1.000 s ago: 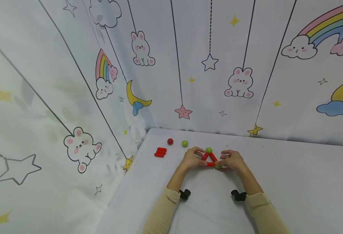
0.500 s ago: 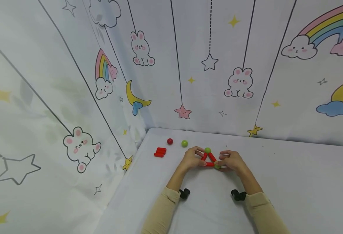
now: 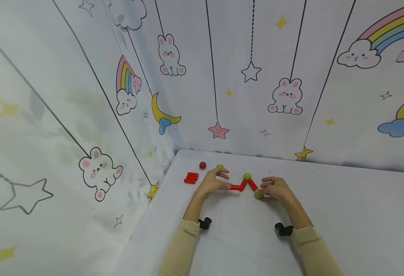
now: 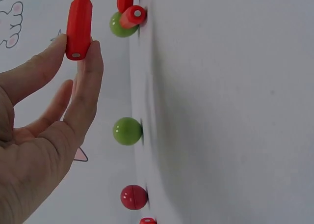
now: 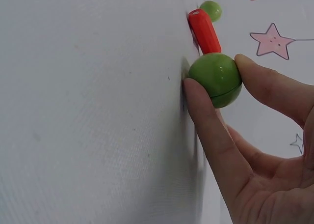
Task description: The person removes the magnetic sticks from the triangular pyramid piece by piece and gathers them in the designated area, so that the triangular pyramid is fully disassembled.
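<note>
My left hand (image 3: 210, 184) pinches a short red rod (image 4: 79, 27) between thumb and fingertips. In the left wrist view that rod is raised off the table, a pale metal-like dot on its end. My right hand (image 3: 274, 188) holds a green ball (image 5: 216, 79) between thumb and finger, low at the table surface. From this ball a red rod (image 3: 253, 184) runs up to a second green ball (image 3: 247, 176), where another red rod (image 3: 244, 184) slants down leftward. Together they make an upside-down V. The held rod's right end overlaps the left leg's lower end in the head view.
On the white table (image 3: 243, 237), a small group of red rods (image 3: 191, 178) lies at the back left. Near it are a red ball (image 3: 203, 165) and a green ball (image 4: 127, 131), partly behind my left hand in the head view. A patterned curtain (image 3: 202, 76) borders the back.
My left hand has moved left with the bottom rod, pulling it off the ball in my right hand, so the former triangle stands open at its base. The right hand keeps its hold.
</note>
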`<act>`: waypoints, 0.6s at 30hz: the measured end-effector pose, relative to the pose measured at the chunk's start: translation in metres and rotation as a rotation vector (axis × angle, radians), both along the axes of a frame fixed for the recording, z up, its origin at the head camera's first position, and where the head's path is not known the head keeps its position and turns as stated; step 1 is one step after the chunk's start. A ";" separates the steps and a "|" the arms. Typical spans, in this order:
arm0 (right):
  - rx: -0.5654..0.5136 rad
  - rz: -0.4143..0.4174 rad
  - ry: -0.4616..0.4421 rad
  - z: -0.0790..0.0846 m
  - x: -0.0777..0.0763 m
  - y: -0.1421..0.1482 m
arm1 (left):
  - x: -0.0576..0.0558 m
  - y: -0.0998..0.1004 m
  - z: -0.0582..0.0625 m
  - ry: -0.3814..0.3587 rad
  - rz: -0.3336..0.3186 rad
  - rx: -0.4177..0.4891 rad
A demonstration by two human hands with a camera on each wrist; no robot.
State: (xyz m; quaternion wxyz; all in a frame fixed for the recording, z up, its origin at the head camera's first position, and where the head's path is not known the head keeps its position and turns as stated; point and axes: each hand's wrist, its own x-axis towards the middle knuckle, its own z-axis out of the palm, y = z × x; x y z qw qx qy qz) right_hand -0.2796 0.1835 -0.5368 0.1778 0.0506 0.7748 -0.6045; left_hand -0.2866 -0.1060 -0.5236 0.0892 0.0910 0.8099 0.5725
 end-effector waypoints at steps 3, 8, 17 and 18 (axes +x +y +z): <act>0.007 0.003 0.007 -0.001 0.000 -0.001 | 0.000 -0.010 -0.001 0.003 0.010 0.015; 0.017 0.010 0.010 -0.001 0.000 0.000 | 0.004 -0.026 0.004 -0.025 0.025 0.080; 0.015 0.009 0.001 -0.003 -0.001 0.000 | 0.009 -0.063 0.007 0.001 0.079 0.109; 0.016 0.009 -0.001 -0.003 -0.001 0.000 | 0.009 -0.067 0.007 0.009 0.086 0.101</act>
